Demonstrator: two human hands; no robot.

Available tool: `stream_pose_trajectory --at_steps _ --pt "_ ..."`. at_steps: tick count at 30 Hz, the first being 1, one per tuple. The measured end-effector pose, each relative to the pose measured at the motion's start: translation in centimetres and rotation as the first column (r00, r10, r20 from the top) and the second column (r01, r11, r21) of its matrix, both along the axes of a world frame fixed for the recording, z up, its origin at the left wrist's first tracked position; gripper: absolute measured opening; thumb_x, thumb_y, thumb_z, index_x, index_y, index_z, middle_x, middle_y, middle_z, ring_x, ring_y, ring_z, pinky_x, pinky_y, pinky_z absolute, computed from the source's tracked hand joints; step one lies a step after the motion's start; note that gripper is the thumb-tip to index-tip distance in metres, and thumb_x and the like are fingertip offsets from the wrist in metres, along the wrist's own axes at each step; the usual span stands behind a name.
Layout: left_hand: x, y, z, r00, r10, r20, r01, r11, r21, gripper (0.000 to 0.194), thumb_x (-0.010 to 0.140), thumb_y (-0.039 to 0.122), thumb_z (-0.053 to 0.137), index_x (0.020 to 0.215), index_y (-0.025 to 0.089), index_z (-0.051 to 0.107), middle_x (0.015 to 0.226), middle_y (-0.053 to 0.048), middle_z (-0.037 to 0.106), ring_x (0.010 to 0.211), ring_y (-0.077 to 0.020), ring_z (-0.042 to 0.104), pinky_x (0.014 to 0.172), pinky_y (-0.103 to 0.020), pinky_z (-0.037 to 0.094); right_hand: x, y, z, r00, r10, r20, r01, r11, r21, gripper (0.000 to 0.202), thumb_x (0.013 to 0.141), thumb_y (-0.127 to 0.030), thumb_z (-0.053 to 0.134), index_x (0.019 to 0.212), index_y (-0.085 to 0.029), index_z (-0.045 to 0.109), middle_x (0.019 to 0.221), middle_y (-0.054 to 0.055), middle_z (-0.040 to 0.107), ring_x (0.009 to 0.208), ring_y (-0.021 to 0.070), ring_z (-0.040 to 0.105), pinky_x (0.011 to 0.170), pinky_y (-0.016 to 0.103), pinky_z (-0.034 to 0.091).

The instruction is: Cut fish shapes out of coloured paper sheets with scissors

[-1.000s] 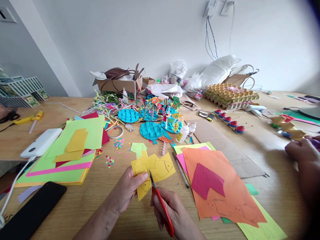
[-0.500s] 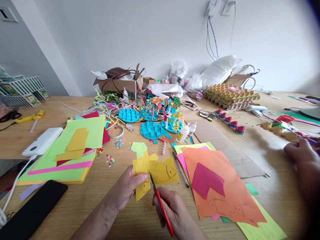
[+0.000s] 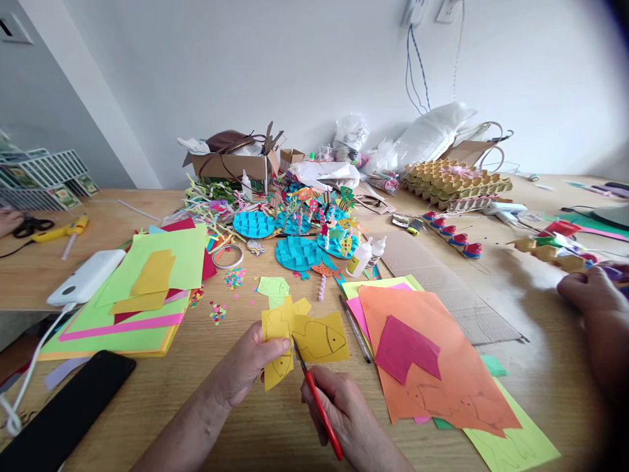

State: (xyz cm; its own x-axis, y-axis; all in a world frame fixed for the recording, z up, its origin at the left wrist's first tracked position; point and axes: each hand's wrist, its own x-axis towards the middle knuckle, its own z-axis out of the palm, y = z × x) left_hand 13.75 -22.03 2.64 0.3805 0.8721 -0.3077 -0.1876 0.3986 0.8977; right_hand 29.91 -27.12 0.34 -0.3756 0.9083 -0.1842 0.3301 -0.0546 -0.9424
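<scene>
Since half a second ago, the yellow paper (image 3: 304, 334) has tipped slightly lower and nearer to the person, and the scissor blades sit a little deeper in their cut.

Nearest the camera, the right hand (image 3: 344, 410) is closed around the red handles of the scissors (image 3: 317, 400), whose dark blades point up and away into the sheet. Just left of it, the left hand (image 3: 248, 367) pinches the sheet's lower left part between thumb and fingers, holding it just above the wooden table (image 3: 196, 406). Fish are drawn on the sheet in pen; the blades sit between two of them.

The paper looks light, thin and floppy. It would likely bend or tear if pulled, so a grip close beside the cut line, as the left hand has it, seems best to keep it taut.

To the right lie a pen (image 3: 354, 320) and an orange sheet (image 3: 432, 367) with a pink scrap on it. To the left are a black phone (image 3: 69, 413) and a stack of coloured paper (image 3: 132, 295). Farther off stand glue bottles (image 3: 366, 257), blue paper discs (image 3: 297, 252) with small paper fish, egg cartons (image 3: 457, 183) and a cardboard box (image 3: 230, 164). At the far right edge, another person's hand (image 3: 590, 292) is closed on a small craft piece.
</scene>
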Motion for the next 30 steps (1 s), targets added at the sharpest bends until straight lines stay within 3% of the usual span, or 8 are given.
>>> stream_pose_trajectory --at_steps 21,30 --pt "-0.2 -0.1 -0.1 0.999 0.000 0.048 0.001 1.000 -0.023 0.031 0.073 0.027 0.062 0.102 0.017 0.064 0.092 -0.006 0.069 0.089 -0.0224 0.060 0.079 -0.031 0.043 -0.8 0.0 -1.3 0.996 -0.028 -0.089 0.024 0.999 -0.040 0.045 0.086 -0.057 0.031 0.062 -0.020 0.039 0.045 -0.005 0.036 0.045 0.0097 0.037 0.044 0.021 0.028" --pt "-0.3 0.0 -0.5 1.000 0.028 -0.014 -0.028 1.000 0.006 0.029 0.073 0.030 0.060 0.100 0.018 0.064 0.077 -0.003 0.068 0.070 -0.0164 0.057 0.066 -0.026 0.044 -1.1 0.1 -1.0 0.988 -0.042 -0.152 0.023 0.992 -0.126 0.041 0.087 -0.052 0.034 0.061 -0.020 0.038 0.046 -0.006 0.039 0.040 0.0080 0.038 0.040 0.019 0.029"
